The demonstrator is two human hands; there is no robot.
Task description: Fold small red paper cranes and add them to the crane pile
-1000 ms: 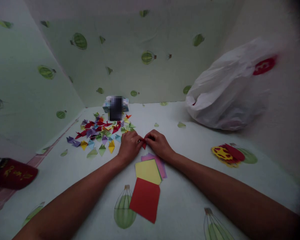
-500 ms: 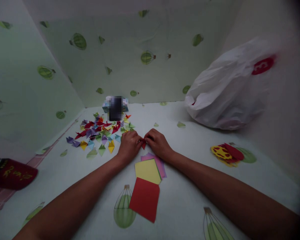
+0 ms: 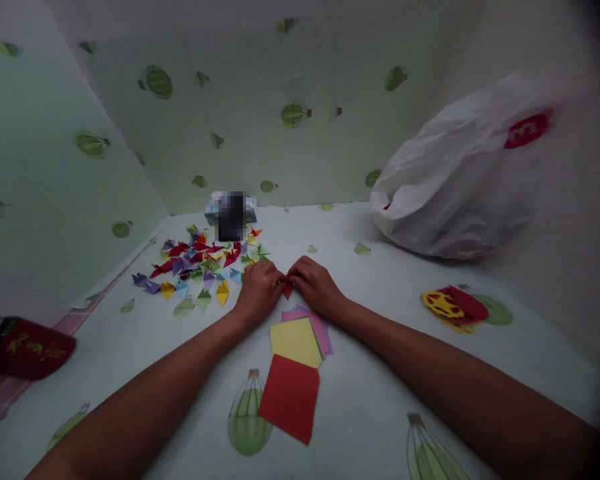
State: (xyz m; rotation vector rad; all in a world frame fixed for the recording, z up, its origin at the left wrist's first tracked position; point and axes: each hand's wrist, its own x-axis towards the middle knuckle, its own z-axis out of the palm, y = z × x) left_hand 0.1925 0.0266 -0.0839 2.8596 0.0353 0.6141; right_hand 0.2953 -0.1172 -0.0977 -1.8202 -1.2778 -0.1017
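Between my two hands is a small piece of folded red paper, its pointed end hanging down toward me. My left hand pinches it from the left, and my right hand pinches it from the right; the fingertips nearly meet and hide its upper part. Just below the hands lie squares of pink-purple paper, partly under a yellow paper square. Nearest to me, a red paper square overlaps the yellow one.
Many colourful folded paper pieces are spread to the left of my hands. Behind them are a tissue box and a dark blurred object. A red can lies far left. Yellow and red paper cut-outs and a white plastic bag are on the right.
Almost nothing differs. My right hand has shifted very slightly, and both hands keep their pinch on the folded red paper.
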